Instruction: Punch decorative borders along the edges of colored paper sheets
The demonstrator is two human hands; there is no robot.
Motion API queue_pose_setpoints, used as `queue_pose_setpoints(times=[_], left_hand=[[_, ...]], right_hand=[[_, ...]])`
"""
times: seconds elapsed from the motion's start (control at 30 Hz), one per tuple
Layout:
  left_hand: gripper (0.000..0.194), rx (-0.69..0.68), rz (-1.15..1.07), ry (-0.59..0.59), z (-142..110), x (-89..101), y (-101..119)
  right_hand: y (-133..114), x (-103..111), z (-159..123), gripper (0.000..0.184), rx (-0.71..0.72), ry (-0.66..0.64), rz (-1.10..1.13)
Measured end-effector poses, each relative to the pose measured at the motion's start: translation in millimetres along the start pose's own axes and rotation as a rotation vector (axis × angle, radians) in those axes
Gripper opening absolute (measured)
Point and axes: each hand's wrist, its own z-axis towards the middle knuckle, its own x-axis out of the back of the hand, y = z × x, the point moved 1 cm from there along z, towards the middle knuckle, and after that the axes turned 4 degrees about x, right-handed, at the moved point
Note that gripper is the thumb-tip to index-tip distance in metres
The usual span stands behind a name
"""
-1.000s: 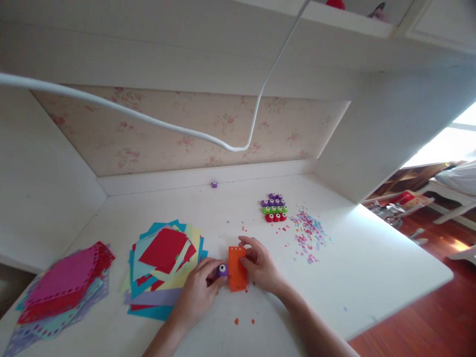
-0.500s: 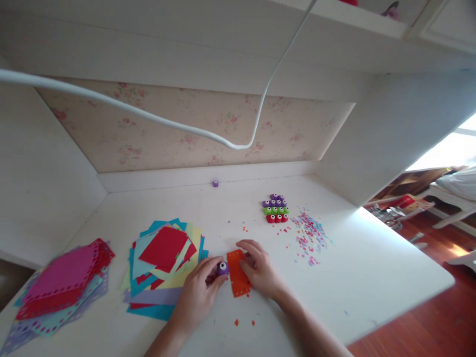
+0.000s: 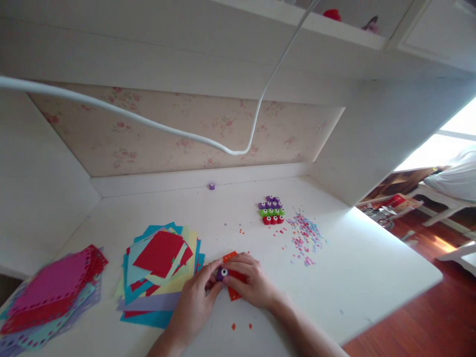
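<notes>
A small purple craft punch (image 3: 223,273) with a star mark on its white top sits between the thumb and fingers of my left hand (image 3: 199,295), which is closed on it. Over a strip of orange paper (image 3: 233,294) lies my right hand (image 3: 250,281), thumb and fingers bent around it, the fingertips close against the punch. The paper has small holes along its edges. Its left edge is at the punch, but whether it sits in the slot is hidden. Orange cut-out bits (image 3: 233,327) lie on the white table in front of my hands.
Coloured paper sheets (image 3: 159,253) lie piled left of my hands, with punched sheets (image 3: 55,287) farther left. Purple, green and red punches (image 3: 271,211) stand in rows beside scattered confetti (image 3: 307,235). One purple punch (image 3: 211,186) stands at the back. A white cable (image 3: 178,131) hangs in front.
My right hand has moved left over the orange paper, its fingertips now at the punch. The punch and the paper's left edge have come together. The camera view has shifted slightly.
</notes>
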Motion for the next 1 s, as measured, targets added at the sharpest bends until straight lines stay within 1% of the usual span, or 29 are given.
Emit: queue_pose_setpoints(times=[0.13,0.27,0.33,0.4,0.47,0.53,0.57,0.7,0.8,0.83,0.9,1.0], left_hand=[[0.033,-0.05,0.025,0.048,0.6,1.2,5.1],[0.029,-0.057,0.038,0.057,0.4,3.2,9.4],[0.026,-0.05,0.052,0.058,-0.1,3.8,10.5],[0.024,-0.038,0.066,0.057,-0.7,3.8,10.8],[0.022,-0.028,0.07,0.052,-1.3,3.4,10.4],[0.021,-0.022,0.073,0.045,-1.7,2.7,9.5],[0.021,-0.018,0.074,0.042,-1.7,2.4,8.8],[0.022,-0.011,0.076,0.025,-1.0,1.0,5.6],[0.022,-0.008,0.075,0.015,-0.5,1.2,5.0],[0.022,-0.005,0.075,0.013,-0.6,1.7,5.5],[0.021,0.001,0.072,0.006,-0.9,2.9,7.5],[0.019,0.001,0.068,-0.007,-1.2,4.6,10.9]], right_hand=[[-0.9,2.0,-1.1,0.025,-0.052,0.019,0.034],[0.9,3.9,-1.2,0.019,-0.141,0.088,0.069],[7.7,5.8,0.2,0.019,-0.213,0.163,0.088],[19.4,12.0,3.8,0.021,-0.323,0.265,0.118],[34.3,25.2,10.9,0.027,-0.435,0.355,0.119],[50.7,46.5,22.6,0.031,-0.494,0.399,0.016],[59.4,59.7,30.0,0.033,-0.52,0.396,-0.084],[97.6,117.6,65.0,0.037,-0.596,0.426,-0.266],[125.3,149.9,88.2,0.031,-0.647,0.417,-0.435],[133.4,156.4,93.9,0.03,-0.659,0.41,-0.485],[147.3,162.7,101.7,0.028,-0.674,0.388,-0.569],[162.3,160.3,106.0,0.026,-0.697,0.349,-0.659]])
